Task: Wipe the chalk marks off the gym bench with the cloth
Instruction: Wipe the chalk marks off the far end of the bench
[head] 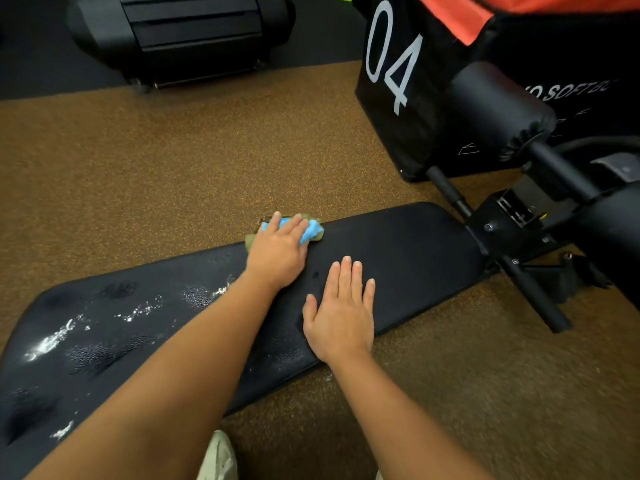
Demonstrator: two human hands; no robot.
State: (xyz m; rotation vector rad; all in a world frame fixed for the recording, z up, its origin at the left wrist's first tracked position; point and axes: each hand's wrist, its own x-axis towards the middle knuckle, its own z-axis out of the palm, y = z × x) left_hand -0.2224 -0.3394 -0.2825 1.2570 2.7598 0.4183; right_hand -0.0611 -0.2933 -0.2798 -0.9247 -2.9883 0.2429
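Observation:
A black padded gym bench (408,244) runs from lower left to the right. White chalk marks (52,341) and wet patches cover its left half; the right half looks dark and clean. My left hand (277,251) presses a blue and olive cloth (311,230) flat against the bench's far edge near the middle. My right hand (341,313) lies flat on the pad near its front edge, fingers spread, holding nothing.
Brown speckled rubber flooring (173,161) surrounds the bench. A black soft box marked 04 (394,71) stands at the back right beside the bench's black foam roller (495,109) and metal frame (533,289). A black machine (180,36) sits at the back left.

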